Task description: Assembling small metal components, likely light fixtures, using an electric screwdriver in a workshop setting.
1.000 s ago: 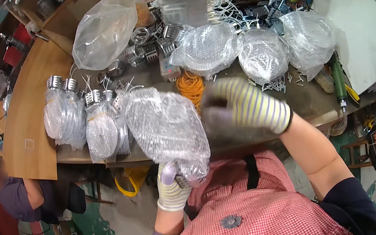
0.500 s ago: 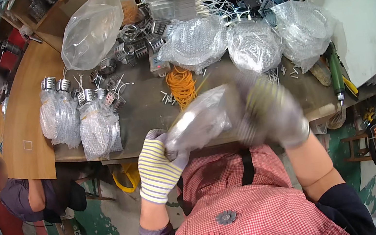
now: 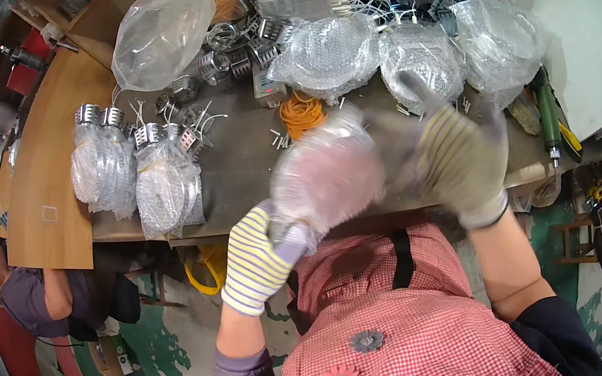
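My left hand (image 3: 258,254), in a striped glove, is closed around the lower end of a clear bubble-wrapped bundle (image 3: 330,175). The bundle is tilted up to the right above the table's near edge and blurred; pinkish colour shows through it. What lies inside cannot be made out. Just right of the bundle is my gloved right hand (image 3: 460,151), raised and smeared by motion. One finger points up and the others blur toward the bundle, so whether they grip anything is unclear. Behind the bundle lies a heap of orange rubber bands (image 3: 302,114).
Wrapped bundles with slotted metal ends (image 3: 169,193) lie left. More bubble-wrapped pieces (image 3: 328,58) line the back, near loose metal fittings (image 3: 215,66) and a clear bag (image 3: 166,32). At right lies a green power screwdriver (image 3: 546,110). A person (image 3: 42,296) sits far left.
The bundle has swung more upright, turning its broad side toward me. My right hand has moved slightly right, with a finger now raised. The whole view has shifted a little.
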A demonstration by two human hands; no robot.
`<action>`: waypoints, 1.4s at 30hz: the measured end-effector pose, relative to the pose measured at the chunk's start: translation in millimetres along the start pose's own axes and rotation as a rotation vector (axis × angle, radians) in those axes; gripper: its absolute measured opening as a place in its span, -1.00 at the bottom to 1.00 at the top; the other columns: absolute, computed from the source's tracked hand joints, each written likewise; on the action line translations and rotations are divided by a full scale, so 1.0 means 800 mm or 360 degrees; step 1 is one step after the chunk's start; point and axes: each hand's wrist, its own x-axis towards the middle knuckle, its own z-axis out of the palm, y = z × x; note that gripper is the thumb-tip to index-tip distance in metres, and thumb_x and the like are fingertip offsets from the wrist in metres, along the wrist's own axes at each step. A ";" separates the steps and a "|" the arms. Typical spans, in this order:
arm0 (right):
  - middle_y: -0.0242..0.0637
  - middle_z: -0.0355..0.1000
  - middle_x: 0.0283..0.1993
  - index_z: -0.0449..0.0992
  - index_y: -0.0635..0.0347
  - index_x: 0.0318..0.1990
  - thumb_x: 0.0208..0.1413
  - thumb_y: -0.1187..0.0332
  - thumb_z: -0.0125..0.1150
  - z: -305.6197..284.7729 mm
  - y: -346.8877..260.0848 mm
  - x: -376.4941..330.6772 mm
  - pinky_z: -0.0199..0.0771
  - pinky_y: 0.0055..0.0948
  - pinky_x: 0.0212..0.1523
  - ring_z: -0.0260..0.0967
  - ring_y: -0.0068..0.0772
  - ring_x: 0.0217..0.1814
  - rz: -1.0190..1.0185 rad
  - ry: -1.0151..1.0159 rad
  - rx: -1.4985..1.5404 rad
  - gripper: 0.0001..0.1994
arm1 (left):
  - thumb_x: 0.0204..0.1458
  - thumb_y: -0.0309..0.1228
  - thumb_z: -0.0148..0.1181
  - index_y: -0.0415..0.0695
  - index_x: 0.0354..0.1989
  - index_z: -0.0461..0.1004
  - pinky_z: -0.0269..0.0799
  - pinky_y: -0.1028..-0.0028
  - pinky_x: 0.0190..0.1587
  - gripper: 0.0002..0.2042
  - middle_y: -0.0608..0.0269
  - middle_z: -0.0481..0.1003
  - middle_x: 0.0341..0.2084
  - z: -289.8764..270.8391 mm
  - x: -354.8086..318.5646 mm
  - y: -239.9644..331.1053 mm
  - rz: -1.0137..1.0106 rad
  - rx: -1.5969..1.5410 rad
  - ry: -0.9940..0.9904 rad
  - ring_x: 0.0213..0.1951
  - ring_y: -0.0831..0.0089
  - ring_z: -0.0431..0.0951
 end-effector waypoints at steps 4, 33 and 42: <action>0.16 0.41 0.17 0.16 0.15 0.36 -0.07 0.04 0.34 0.061 0.057 -0.019 0.60 -0.28 -0.03 0.53 -0.06 0.05 0.0249 -0.0667 -0.1961 -0.16 | -0.08 -0.34 0.31 -0.34 -0.29 0.50 0.49 0.35 -0.35 -0.71 -0.07 0.50 -0.51 0.005 0.008 0.003 0.0326 0.0473 -0.0089 -0.48 -0.01 0.53; -0.08 0.45 -0.09 0.43 0.24 0.11 0.11 0.29 0.26 -0.044 0.124 0.017 0.53 -0.27 -0.06 0.50 -0.12 -0.10 0.0088 -0.0718 -0.2626 -0.58 | 0.25 -0.27 0.09 -0.31 0.02 0.47 0.50 0.40 -0.10 -0.66 0.15 0.54 -0.17 -0.180 0.005 -0.113 -0.0346 -0.0679 0.1580 -0.19 0.40 0.53; -0.08 0.42 -0.13 0.43 0.22 0.06 0.07 0.25 0.27 0.014 0.150 0.162 0.50 -0.19 -0.06 0.45 -0.05 -0.09 -0.0600 -0.0872 -0.3114 -0.58 | 0.23 -0.30 0.14 -0.32 -0.02 0.50 0.51 0.42 -0.12 -0.69 0.17 0.55 -0.19 -0.208 0.012 -0.154 -0.0215 -0.0690 0.1472 -0.21 0.44 0.53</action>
